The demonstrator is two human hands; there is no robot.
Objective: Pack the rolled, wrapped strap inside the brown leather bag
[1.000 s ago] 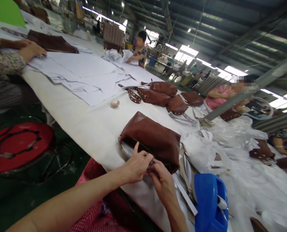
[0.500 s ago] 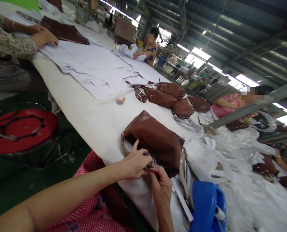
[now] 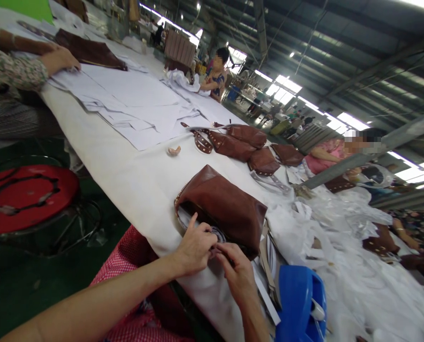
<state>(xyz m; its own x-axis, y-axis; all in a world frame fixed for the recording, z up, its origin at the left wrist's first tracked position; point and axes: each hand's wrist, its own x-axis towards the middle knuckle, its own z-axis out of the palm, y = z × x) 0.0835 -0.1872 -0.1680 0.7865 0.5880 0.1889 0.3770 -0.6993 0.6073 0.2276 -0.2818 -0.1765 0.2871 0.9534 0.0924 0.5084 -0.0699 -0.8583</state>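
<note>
A brown leather handbag (image 3: 226,204) lies on its side on the white-covered table, its mouth toward me. At that mouth my left hand (image 3: 196,244) is closed on a bunched grey lining (image 3: 217,233), its index finger stretched toward the bag's opening. My right hand (image 3: 235,266) pinches the same gathered cloth from the right, thumb against fingers. Both hands nearly meet at the bag's lower edge. What lies deeper inside the bag is hidden.
Several brown bags (image 3: 240,142) with studded straps lie beyond. White paper sheets (image 3: 126,99) cover the far left, near a co-worker's hand (image 3: 60,59). A blue plastic container (image 3: 297,299) and heaped clear plastic bags (image 3: 347,256) are at right; a red stool (image 3: 30,194) stands left.
The view has shifted slightly, so everything sits a little further left. More of the grey lining shows bunched between my hands, and my right hand has turned a bit.
</note>
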